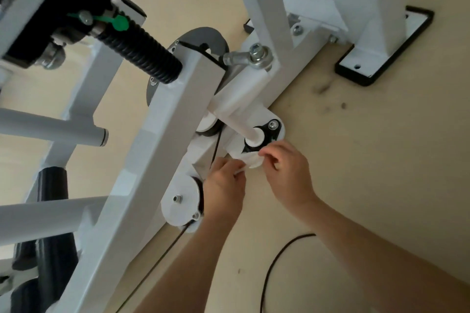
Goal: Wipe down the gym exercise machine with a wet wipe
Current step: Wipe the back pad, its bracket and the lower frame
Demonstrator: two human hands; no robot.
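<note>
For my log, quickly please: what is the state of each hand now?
Left hand: closed, pinching the wet wipe.
Right hand: closed, pinching the same wet wipe.

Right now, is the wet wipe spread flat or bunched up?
Bunched up: the wet wipe is a small crumpled wad pinched between the left hand and right hand; no flat sheet shows.

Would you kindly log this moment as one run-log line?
phase: wet wipe held at exercise machine base | left hand: pinches wet wipe | right hand: pinches wet wipe
</note>
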